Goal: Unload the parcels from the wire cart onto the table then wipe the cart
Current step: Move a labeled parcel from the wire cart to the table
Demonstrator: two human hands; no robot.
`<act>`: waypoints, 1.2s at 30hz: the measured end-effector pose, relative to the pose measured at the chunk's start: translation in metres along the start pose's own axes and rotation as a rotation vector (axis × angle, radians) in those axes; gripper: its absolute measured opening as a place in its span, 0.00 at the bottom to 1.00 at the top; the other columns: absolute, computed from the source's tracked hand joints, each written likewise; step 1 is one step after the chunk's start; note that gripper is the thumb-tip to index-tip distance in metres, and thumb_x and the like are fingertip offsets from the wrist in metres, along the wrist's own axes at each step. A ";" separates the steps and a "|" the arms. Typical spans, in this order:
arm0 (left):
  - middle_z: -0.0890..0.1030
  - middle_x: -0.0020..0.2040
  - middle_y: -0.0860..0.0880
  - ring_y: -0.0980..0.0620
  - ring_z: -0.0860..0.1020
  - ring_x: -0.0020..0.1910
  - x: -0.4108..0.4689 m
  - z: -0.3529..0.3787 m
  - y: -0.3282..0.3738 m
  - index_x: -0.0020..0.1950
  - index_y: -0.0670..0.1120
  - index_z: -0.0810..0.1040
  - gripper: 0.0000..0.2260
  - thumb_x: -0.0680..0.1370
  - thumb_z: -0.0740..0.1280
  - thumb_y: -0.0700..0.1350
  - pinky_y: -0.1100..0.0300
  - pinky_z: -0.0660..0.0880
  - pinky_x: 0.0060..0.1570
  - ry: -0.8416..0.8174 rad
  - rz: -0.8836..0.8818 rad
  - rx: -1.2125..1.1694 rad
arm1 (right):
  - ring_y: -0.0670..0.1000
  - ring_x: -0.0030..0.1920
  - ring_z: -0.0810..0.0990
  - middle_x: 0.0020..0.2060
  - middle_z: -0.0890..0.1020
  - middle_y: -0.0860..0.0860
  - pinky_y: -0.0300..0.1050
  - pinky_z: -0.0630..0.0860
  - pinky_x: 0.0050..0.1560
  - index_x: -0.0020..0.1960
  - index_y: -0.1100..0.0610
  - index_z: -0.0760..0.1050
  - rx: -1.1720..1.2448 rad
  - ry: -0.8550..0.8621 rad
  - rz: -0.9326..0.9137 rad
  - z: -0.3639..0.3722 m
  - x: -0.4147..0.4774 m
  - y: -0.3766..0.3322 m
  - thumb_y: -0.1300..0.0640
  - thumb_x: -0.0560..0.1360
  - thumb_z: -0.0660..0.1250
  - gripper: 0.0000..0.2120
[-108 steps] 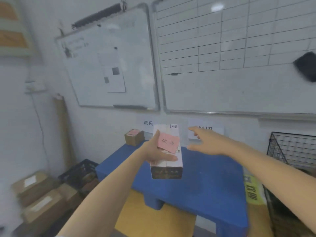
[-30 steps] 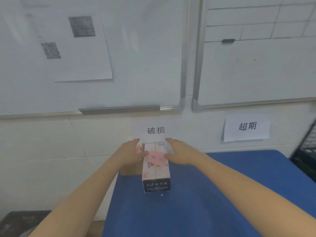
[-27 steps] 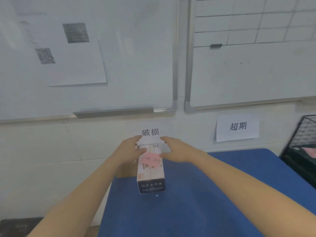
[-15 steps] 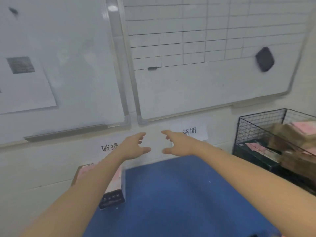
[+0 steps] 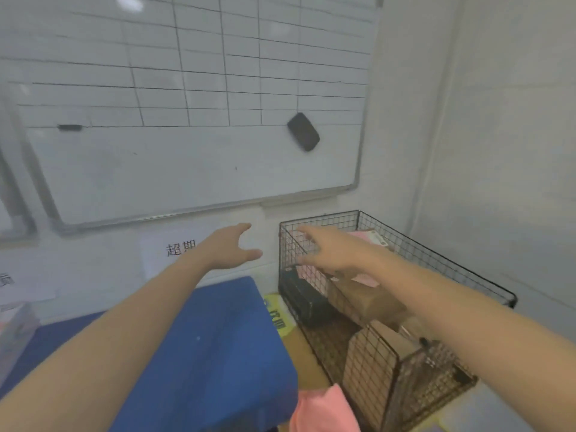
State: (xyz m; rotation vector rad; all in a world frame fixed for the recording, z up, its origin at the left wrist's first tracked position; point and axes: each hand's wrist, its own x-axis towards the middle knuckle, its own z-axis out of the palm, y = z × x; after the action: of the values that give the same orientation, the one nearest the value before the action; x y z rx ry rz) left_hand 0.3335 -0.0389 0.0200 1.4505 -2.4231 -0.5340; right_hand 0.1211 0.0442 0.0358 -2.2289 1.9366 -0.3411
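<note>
A black wire cart (image 5: 436, 257) stands to the right of the blue table (image 5: 218, 338). Inside it lie brown cardboard parcels (image 5: 364, 302), some with pink labels, and a dark box (image 5: 304, 299). My right hand (image 5: 330, 247) reaches over the cart's left rim, fingers spread, holding nothing. Empty too, my left hand (image 5: 229, 246) hangs open above the table's far right corner. The white parcel (image 5: 15, 325) I put down shows blurred at the table's far left edge.
A pink cloth (image 5: 324, 410) lies below the table's near right corner, beside the cart. A whiteboard (image 5: 187, 135) with a black eraser (image 5: 304, 131) hangs on the wall behind. A yellow sign (image 5: 277, 313) sits between table and cart.
Both hands let go of the white parcel at the table's left and swung right toward the cart. My view turned right with them, bringing the cart into full view.
</note>
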 end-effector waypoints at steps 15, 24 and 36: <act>0.58 0.78 0.48 0.46 0.60 0.75 0.170 0.115 0.161 0.79 0.48 0.52 0.37 0.77 0.66 0.59 0.51 0.58 0.73 -0.126 0.010 0.051 | 0.55 0.71 0.67 0.72 0.67 0.56 0.47 0.65 0.68 0.77 0.57 0.55 -0.037 -0.002 0.183 -0.048 0.003 0.247 0.49 0.76 0.68 0.35; 0.62 0.76 0.48 0.46 0.62 0.74 0.197 0.155 0.186 0.78 0.49 0.55 0.36 0.76 0.69 0.53 0.51 0.60 0.70 -0.171 -0.073 0.151 | 0.56 0.68 0.70 0.70 0.69 0.57 0.48 0.68 0.63 0.75 0.60 0.57 -0.030 -0.095 0.190 -0.040 0.040 0.304 0.51 0.76 0.68 0.34; 0.57 0.77 0.46 0.43 0.61 0.74 0.240 0.188 0.217 0.79 0.51 0.49 0.50 0.67 0.78 0.41 0.44 0.62 0.71 -0.254 -0.214 0.335 | 0.51 0.51 0.78 0.59 0.76 0.50 0.46 0.79 0.51 0.72 0.53 0.61 -0.068 -0.311 -0.004 0.006 0.105 0.375 0.46 0.60 0.68 0.42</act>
State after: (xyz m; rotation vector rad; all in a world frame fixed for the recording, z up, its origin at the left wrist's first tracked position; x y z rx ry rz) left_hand -0.0255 -0.1250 -0.0434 1.8989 -2.6681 -0.3886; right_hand -0.2201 -0.1136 -0.0669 -2.1722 1.8021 0.0696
